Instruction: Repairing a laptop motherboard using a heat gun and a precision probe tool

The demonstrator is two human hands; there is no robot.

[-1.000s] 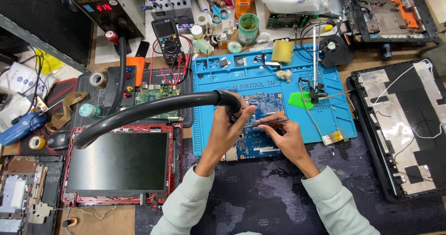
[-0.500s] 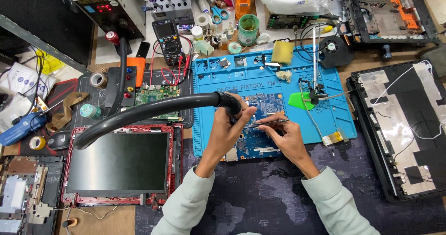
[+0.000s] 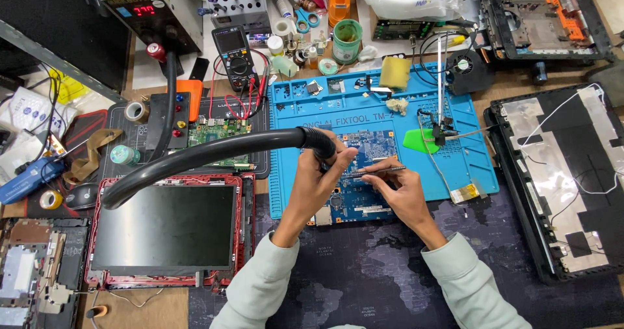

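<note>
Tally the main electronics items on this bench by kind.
Circuit boards: 2, blue, green
Laptop shells: 2
Screen panels: 1
Multimeters: 1
Cooling fans: 1
Total: 7

The blue circuit board (image 3: 364,173) looks matt, with small shiny metal parts. Under it, the blue work mat (image 3: 455,114) seems soft, matt rubber or silicone. The black hose (image 3: 195,157) at left is smooth and faintly glossy. The tweezers (image 3: 380,170) are thin bright metal. Both sleeves (image 3: 260,290) are pale, matt cloth. The screen (image 3: 162,228) at near left is glossy.
</note>
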